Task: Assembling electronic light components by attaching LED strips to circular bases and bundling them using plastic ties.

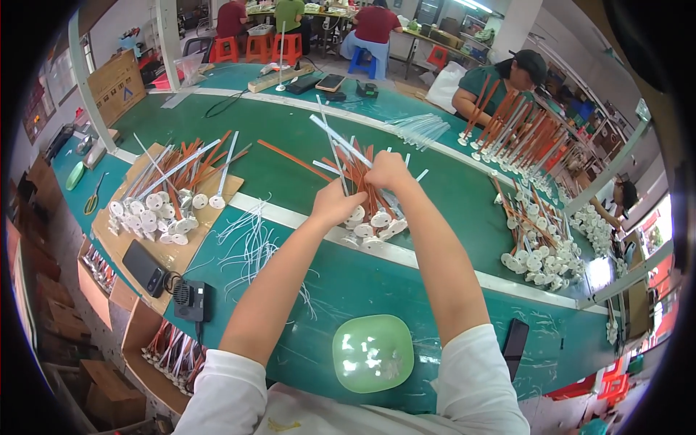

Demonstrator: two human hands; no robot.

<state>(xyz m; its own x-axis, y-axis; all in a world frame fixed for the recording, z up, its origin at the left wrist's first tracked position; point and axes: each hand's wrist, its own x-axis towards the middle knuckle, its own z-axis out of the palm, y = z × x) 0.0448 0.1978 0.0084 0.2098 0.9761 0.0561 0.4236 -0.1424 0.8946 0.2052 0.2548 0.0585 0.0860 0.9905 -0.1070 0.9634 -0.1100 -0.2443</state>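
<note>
My hands are close together over the middle of the work table, at a bundle of brown and white strips with white disc bases (378, 219). My left hand (338, 204) is closed at the left of the bundle, with a thin pale strip rising from it. At its right side my right hand (388, 171) is closed too, fingers pointing down among the brown strips. A wider white strip (339, 139) slants from upper left to my right hand. My fingers partly hide the strips, so which ones each hand grips is hard to separate.
Disc-based strips (156, 217) lie on cardboard at left; another pile (540, 246) is at right. Loose white ties (250, 243), a light green bowl (373, 354), a black phone (515, 348) and a small black device (192, 299) are nearby. A co-worker (500, 90) sits behind standing strips.
</note>
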